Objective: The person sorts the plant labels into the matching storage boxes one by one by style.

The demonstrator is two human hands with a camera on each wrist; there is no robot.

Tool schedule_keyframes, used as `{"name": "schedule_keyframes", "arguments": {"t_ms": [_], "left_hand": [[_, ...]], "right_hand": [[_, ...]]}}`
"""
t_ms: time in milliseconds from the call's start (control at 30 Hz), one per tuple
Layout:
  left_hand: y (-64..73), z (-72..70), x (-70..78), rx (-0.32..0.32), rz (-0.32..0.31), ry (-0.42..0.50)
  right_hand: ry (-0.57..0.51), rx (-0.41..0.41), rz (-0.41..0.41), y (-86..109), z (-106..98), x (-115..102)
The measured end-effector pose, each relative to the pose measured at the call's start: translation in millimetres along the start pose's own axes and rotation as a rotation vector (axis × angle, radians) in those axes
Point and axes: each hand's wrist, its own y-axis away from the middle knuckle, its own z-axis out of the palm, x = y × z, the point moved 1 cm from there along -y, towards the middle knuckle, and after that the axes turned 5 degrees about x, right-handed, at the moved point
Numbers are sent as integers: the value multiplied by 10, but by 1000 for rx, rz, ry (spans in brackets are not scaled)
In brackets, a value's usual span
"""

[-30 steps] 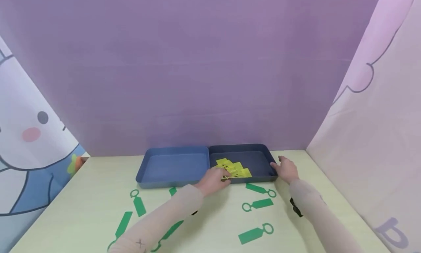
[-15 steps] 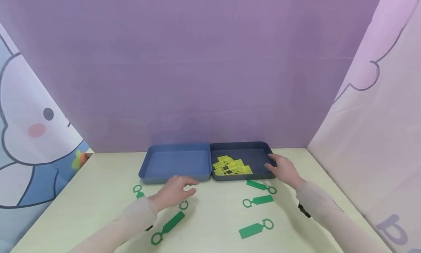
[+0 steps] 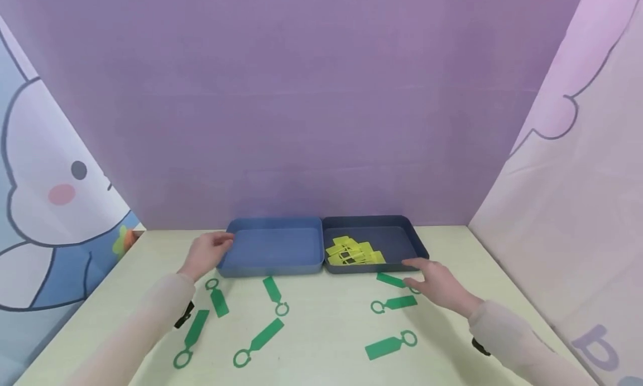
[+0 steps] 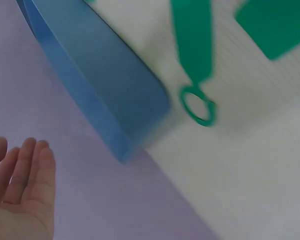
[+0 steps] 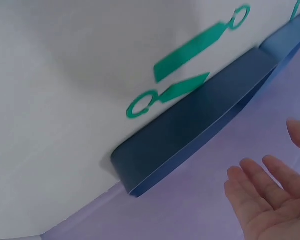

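My left hand [image 3: 205, 255] is at the left end of the light blue tray [image 3: 276, 247], fingertips overlapping its rim in the head view. In the left wrist view its fingers [image 4: 26, 172] are relaxed and hold nothing. My right hand [image 3: 443, 285] hovers by the front right corner of the dark navy tray [image 3: 397, 242], partly covering the ring of a green tag [image 3: 390, 280]. The right wrist view shows its fingers [image 5: 262, 180] spread loosely, also holding nothing. Several yellow tags [image 3: 354, 253] lie heaped in the left front part of the navy tray.
Both trays stand side by side against the purple backdrop [image 3: 321, 107]. Several flat green ring tags lie on the pale table [image 3: 326, 341], some front left, such as one tag [image 3: 267, 333], others front right, such as another tag [image 3: 384, 348]. Printed cloth walls flank both sides.
My left hand has moved from the yellow tags leftward to the blue tray's left end. My right hand has drawn back slightly from the navy tray's right rim toward its front corner.
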Motion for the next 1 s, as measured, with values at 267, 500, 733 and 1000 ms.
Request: {"name": "schedule_keyframes", "arguments": {"t_ms": [267, 500, 733, 1000], "left_hand": [[-240, 21, -436, 39, -130, -76], [-212, 124, -592, -41, -228, -91], [-220, 177, -747, 13, -266, -66], [-266, 210, -829, 45, -304, -31]], "right_hand": [[13, -43, -70, 188, 90, -134], [5, -119, -98, 320, 236, -228], [-30, -223, -225, 473, 338, -251], [-89, -346, -314, 616, 493, -190]]}}
